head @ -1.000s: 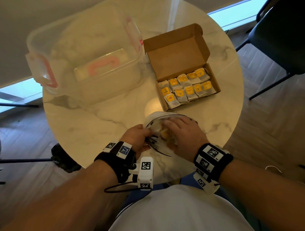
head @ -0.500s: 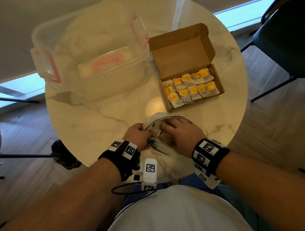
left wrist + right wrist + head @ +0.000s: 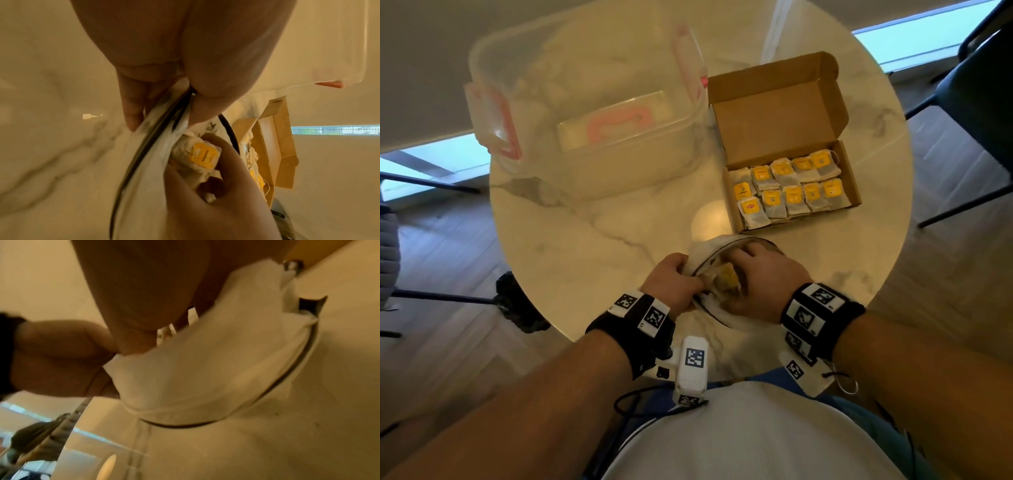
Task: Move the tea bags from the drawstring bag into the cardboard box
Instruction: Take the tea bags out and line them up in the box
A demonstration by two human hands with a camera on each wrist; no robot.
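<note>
Our left hand (image 3: 674,284) still pinches the rim of the drawstring bag (image 3: 705,255) and holds it open. A moment ago our right hand (image 3: 760,277) was digging flat inside; now its fingers are curled around a tea bag (image 3: 198,156) with a yellow tag, so this one is ready to come out. The bag sits close to the near edge of the desk (image 3: 599,240). The cardboard box (image 3: 791,185) lies just beyond, to the right, lid open, two rows filled. The way there is bare marble.
</note>
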